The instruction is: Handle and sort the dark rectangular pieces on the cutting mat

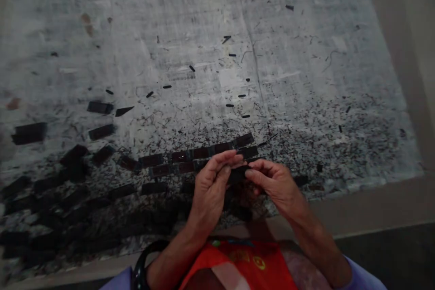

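Note:
A small dark rectangular piece (238, 175) is between my two hands, near the front edge of the sheet. My left hand (211, 186) has its thumb and fingers closed at the piece's left end. With thumb and fingertips pinched, my right hand (277, 184) grips the other end. What exactly the piece is made of is too dark to tell. Just beyond my fingers, similar flat dark pieces (181, 157) lie end to end in rough rows. Another such piece (154, 188) rests left of my left wrist.
A worn pale sheet (190, 13) covers the table, strewn with dark crumbs and shreds. Many dark pieces (76, 161) are heaped at the left front. Small black strips (166, 87) lie scattered farther back. A red apron (244, 260) hangs at the table's near edge.

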Demonstrator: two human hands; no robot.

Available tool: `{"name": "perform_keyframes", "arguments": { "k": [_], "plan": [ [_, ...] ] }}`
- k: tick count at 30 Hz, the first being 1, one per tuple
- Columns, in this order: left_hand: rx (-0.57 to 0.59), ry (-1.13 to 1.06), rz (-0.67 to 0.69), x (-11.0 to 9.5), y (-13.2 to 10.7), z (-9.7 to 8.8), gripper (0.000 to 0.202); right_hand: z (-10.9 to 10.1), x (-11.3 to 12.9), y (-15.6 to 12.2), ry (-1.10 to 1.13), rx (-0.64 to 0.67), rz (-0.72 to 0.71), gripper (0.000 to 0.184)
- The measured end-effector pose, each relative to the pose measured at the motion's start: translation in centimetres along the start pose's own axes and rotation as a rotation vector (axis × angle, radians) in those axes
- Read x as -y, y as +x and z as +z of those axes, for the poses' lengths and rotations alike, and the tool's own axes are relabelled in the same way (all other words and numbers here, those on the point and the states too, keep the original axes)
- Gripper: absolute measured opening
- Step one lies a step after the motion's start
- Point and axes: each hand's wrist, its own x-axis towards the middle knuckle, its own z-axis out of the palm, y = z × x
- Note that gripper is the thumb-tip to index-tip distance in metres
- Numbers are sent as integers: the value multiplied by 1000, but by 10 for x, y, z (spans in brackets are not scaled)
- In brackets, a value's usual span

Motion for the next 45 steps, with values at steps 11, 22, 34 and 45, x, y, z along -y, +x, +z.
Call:
{"name": "perform_keyframes", "arguments": {
  "k": [11,22,34,45],
  "plan": [
    [-143,1,159,-8,8,-19,20,-18,15,18,-118,-180,-122,28],
    [-33,417,210,-24,23,-5,27,-14,28,21,-154,-151,-103,25],
    [-88,391,162,-22,19,-17,8,-24,31,25,-343,-168,-188,15],
    [248,1223,647,-16,12,-31,34,-21,28,42,-671,-241,-387,16]
  ]
}}
